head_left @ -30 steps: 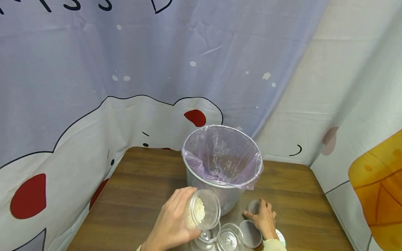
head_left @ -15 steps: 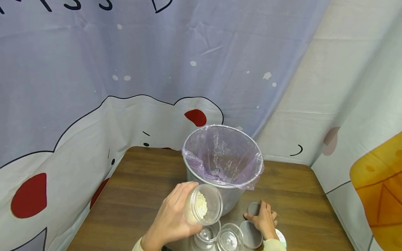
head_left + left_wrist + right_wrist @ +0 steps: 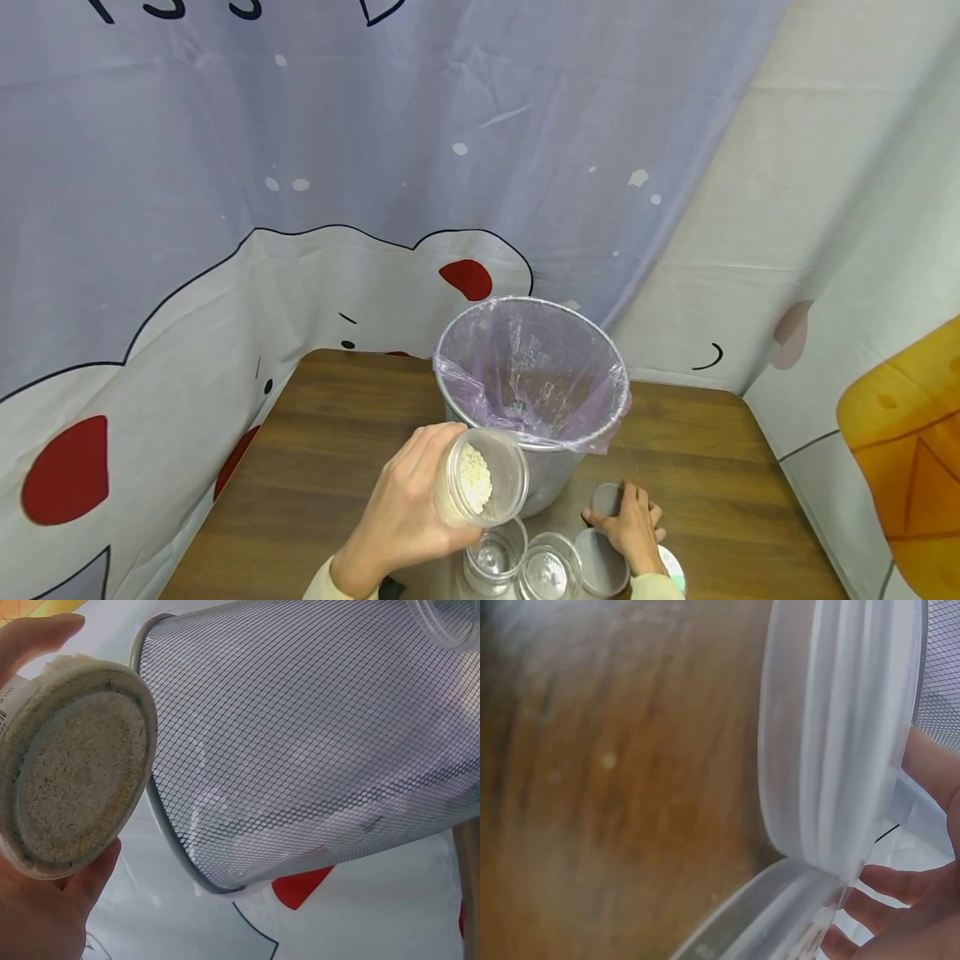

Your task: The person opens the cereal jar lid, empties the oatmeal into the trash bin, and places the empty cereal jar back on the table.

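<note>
My left hand (image 3: 412, 500) grips a clear jar (image 3: 504, 473) of pale grains (image 3: 475, 479), tilted so its mouth faces up and right, in front of the lined bin. In the left wrist view the jar's round base (image 3: 82, 776) faces the camera, with the thumb and fingers around its side. My right hand (image 3: 632, 525) rests low on the table, thumb and fingertips spread beside a small round lid (image 3: 606, 498). A larger round lid (image 3: 600, 562) lies next to it. Translucent lid rims (image 3: 840, 735) fill much of the right wrist view, the fingertips touching or close to them.
Behind the jar stands a mesh bin (image 3: 551, 479) with a purple plastic liner (image 3: 517, 383). Two open clear jars (image 3: 495, 554) stand at the table's front. A white-and-green lid (image 3: 672, 570) lies right of my right wrist. Printed curtains (image 3: 375, 125) hang behind the wooden table (image 3: 360, 425).
My left hand has risen slightly with the jar, toward the bin's front rim. The right hand stays in nearly the same place.
</note>
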Demonstrator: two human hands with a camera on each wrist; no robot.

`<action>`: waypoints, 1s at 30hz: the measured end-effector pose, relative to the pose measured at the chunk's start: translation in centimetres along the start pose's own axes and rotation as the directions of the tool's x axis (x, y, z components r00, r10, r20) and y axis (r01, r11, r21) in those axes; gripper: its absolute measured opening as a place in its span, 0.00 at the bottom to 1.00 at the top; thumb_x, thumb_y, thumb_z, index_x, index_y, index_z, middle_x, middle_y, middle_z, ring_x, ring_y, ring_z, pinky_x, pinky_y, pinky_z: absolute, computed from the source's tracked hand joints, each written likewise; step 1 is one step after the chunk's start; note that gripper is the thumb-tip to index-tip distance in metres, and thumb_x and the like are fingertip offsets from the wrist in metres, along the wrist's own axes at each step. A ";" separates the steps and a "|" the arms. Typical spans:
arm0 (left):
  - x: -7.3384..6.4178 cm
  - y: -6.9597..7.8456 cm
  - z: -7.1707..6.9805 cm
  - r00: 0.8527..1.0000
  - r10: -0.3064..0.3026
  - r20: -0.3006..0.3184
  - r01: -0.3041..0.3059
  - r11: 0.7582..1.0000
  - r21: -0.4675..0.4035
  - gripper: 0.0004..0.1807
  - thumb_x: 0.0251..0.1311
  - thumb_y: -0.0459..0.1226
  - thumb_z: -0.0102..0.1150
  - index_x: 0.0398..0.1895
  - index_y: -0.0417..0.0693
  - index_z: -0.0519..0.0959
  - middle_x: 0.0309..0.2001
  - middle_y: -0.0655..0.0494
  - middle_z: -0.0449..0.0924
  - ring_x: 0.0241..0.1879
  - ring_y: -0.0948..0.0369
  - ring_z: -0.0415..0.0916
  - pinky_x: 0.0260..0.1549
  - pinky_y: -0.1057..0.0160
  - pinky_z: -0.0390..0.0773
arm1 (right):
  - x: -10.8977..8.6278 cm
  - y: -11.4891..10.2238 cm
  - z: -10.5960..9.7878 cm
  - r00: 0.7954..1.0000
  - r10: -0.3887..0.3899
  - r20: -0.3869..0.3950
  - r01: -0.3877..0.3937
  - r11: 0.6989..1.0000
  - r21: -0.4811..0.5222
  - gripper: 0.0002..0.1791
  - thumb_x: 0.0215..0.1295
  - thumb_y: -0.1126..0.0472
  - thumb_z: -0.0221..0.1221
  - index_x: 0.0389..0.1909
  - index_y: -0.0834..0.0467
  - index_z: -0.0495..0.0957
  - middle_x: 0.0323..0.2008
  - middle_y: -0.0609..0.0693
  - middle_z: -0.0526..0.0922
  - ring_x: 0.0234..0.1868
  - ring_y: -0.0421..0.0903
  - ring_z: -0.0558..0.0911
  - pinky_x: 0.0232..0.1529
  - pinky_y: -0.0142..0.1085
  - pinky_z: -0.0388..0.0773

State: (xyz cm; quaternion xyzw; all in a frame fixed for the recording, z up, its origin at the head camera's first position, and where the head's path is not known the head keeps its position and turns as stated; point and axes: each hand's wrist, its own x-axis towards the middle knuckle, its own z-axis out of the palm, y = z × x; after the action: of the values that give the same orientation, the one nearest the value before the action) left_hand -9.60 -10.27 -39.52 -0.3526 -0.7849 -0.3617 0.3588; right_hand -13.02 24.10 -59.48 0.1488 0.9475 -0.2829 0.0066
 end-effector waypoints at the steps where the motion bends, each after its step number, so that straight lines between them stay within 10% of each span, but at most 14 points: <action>1: 0.1 0.0 -0.1 1.000 0.002 -0.001 -0.002 1.000 0.001 0.52 0.08 0.46 0.73 0.52 0.39 0.70 0.47 0.54 0.73 0.45 0.59 0.71 0.49 0.65 0.72 | 0.0 0.0 -0.1 1.000 0.001 0.002 -0.001 1.000 0.002 0.54 0.41 0.42 0.69 0.63 0.67 0.55 0.60 0.69 0.56 0.56 0.73 0.52 0.46 0.69 0.54; 30: 3.3 -0.7 -1.2 0.996 0.091 -0.023 -0.090 0.995 0.036 0.49 0.13 0.48 0.73 0.51 0.38 0.71 0.45 0.53 0.74 0.42 0.58 0.72 0.45 0.61 0.74 | 1.0 -1.8 -3.7 0.993 -0.042 -0.113 0.053 0.994 0.097 0.36 0.62 0.44 0.53 0.64 0.61 0.57 0.63 0.66 0.53 0.59 0.70 0.52 0.48 0.64 0.54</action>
State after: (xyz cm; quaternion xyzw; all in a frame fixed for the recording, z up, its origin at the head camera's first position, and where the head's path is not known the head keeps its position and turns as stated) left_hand -11.40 -10.61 -36.46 -0.3772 -0.7699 -0.3354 0.3904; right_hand -14.25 24.96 -55.58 0.1419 0.9343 -0.3215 -0.0599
